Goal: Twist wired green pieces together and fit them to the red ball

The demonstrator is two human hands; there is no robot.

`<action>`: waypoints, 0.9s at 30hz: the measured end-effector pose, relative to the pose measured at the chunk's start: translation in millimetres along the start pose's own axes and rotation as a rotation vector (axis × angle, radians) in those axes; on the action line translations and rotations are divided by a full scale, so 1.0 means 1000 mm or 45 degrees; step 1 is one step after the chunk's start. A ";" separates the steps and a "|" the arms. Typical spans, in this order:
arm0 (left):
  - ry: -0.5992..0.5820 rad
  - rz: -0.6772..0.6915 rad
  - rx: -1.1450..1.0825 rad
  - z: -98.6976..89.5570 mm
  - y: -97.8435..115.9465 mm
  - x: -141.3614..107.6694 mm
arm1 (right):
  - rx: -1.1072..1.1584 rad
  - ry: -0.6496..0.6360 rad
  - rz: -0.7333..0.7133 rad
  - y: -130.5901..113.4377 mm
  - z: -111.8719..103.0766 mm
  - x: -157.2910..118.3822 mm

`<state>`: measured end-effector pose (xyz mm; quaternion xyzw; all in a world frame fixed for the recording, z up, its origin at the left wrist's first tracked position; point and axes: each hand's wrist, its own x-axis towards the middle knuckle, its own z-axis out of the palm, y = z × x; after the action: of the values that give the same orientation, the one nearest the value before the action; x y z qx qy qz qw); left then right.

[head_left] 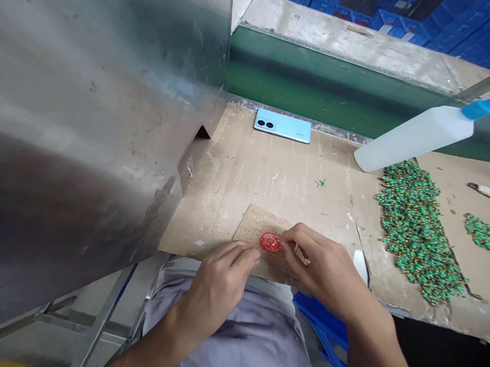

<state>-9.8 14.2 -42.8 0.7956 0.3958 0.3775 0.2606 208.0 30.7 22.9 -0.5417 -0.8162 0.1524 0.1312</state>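
A small round red piece (270, 241) with a shiny top lies on a tan, grainy board (255, 220) near the table's front edge. On its left is my left hand (228, 274), fingers curled and fingertips pressed together by the board; anything between them is too small to see. From the right, my right hand (325, 261) pinches close to the red piece's right edge, thumb and index finger together, and what they grip is hidden. A large pile of small green pieces (416, 227) with yellowish ends spreads to the right.
A light blue phone (283, 126) lies at the back. A white bottle (419, 137) with a blue nozzle leans over the green pile. Smaller green groups lie mid-table (321, 183) and far right (481, 233). A large metal panel (90, 119) stands at the left.
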 end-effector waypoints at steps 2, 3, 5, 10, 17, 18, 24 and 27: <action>0.012 0.012 0.003 0.000 -0.001 0.000 | -0.008 0.009 -0.013 0.000 0.001 0.000; 0.012 0.011 0.002 0.000 -0.001 0.000 | -0.016 0.017 -0.016 0.000 0.001 0.000; 0.012 0.009 0.000 0.000 -0.001 0.001 | -0.035 0.025 -0.020 0.000 0.001 0.000; 0.033 0.018 0.010 0.001 -0.002 0.000 | -0.097 0.034 -0.047 -0.003 0.002 0.000; 0.044 0.011 -0.004 0.002 -0.002 -0.002 | -0.190 0.055 -0.050 -0.003 0.004 0.002; 0.049 0.012 -0.006 0.001 -0.002 -0.002 | -0.193 0.054 -0.051 -0.003 0.004 0.001; 0.064 0.019 0.030 0.001 -0.002 -0.003 | -0.185 0.110 -0.053 -0.003 0.000 0.001; 0.062 0.018 0.029 0.001 -0.002 -0.005 | -0.155 0.120 -0.064 -0.003 0.001 0.002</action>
<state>-11.6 10.7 -47.2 0.7919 0.4006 0.3939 0.2393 204.3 31.1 23.7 -0.5345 -0.8302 0.0735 0.1400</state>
